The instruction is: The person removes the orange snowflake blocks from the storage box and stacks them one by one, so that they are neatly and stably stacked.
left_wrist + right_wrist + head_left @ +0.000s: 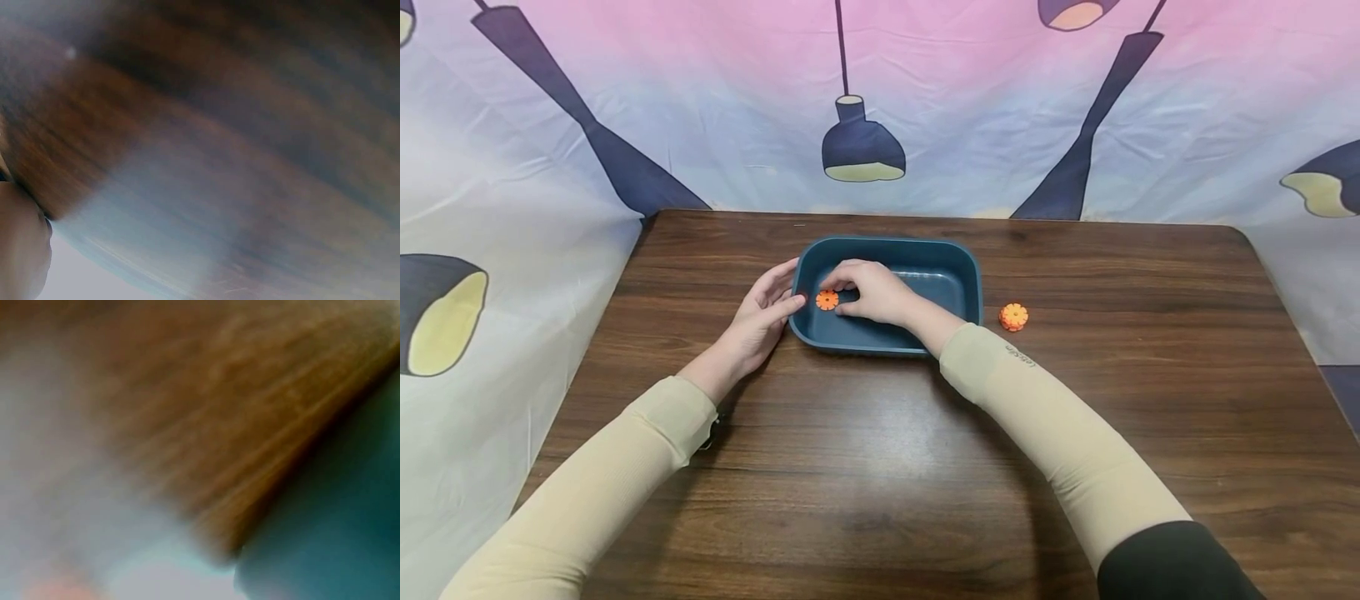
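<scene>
A dark teal plastic box (887, 340) with rounded corners stands on the wooden table. At its left end my left hand (758, 321) holds the wall, thumb lying over the rim and fingers along the outside. Reaching inside from the right, my right hand (876, 292) pinches an orange notched disc (827, 300) between thumb and fingertips, close to the box's left end. Whether the disc touches the box floor cannot be told. Outside the box, to its right, lies a small stack of similar orange discs (1013, 317).
The brown wood-grain table (850, 467) extends on all sides of the box. Behind it hangs a pale cloth (737, 100) printed with lamps. Both wrist views are blurred; the right one catches the teal box wall (337, 531) beside wood grain.
</scene>
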The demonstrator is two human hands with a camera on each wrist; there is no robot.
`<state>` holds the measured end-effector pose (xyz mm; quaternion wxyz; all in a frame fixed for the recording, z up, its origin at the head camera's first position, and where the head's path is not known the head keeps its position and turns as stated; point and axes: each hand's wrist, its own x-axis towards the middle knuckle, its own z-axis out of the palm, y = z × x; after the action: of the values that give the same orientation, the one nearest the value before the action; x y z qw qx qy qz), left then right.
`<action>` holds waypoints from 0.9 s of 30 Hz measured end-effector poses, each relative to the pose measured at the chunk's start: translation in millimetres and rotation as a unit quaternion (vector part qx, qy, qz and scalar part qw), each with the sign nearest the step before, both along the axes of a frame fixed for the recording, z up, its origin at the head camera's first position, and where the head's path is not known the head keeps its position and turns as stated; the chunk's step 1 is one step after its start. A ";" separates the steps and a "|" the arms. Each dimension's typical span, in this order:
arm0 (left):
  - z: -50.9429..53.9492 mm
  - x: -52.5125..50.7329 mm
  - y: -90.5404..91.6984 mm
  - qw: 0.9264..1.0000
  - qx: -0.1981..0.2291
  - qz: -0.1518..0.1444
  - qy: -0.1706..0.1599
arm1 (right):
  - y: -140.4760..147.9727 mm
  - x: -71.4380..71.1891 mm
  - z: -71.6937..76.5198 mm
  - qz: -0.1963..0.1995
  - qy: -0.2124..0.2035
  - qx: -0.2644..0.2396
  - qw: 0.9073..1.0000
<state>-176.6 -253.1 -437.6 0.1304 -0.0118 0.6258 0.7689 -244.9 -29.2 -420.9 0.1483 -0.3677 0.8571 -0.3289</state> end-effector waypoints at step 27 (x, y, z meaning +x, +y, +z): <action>-2.4 0.0 0.0 1.000 -0.013 0.003 0.007 | 0.2 1.6 2.2 0.003 -0.002 0.036 0.999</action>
<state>-176.6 -253.1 -440.0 0.1235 -0.0095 0.6368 0.7611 -243.3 -29.0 -418.7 0.1647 -0.3641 0.8670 -0.2977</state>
